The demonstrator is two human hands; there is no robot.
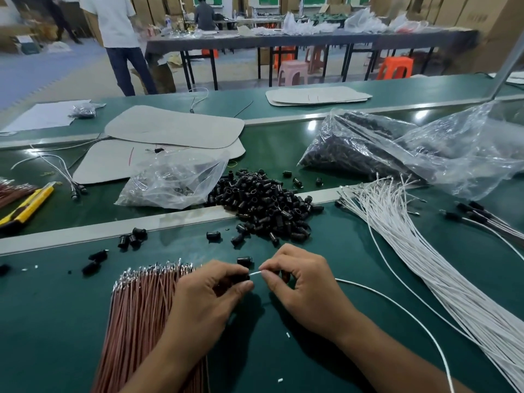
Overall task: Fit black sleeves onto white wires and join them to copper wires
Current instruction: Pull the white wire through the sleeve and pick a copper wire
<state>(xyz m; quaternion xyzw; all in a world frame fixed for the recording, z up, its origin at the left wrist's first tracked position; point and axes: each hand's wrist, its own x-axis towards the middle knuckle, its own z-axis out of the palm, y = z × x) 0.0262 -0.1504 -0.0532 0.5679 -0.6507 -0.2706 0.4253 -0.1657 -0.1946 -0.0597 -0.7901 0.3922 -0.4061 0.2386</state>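
Note:
My left hand [215, 287] pinches a black sleeve [243, 277] between thumb and fingers above the green table. My right hand [297, 279] pinches the end of a white wire [397, 303], whose tip [254, 273] points into the sleeve's mouth. The wire trails right and down off the table's front. Another black piece sits tucked in my right hand's curled fingers. A bundle of copper wires [141, 313] lies under my left wrist. A pile of loose black sleeves [269, 205] sits just beyond my hands. A bundle of white wires [425, 251] fans out on the right.
Two clear bags of black sleeves [175, 180] [397, 148] lie further back. A yellow utility knife [25, 205] is at the left edge. Finished sleeved wires [482, 217] lie at far right. Grey pads [170, 129] cover the rear belt. People stand beyond the table.

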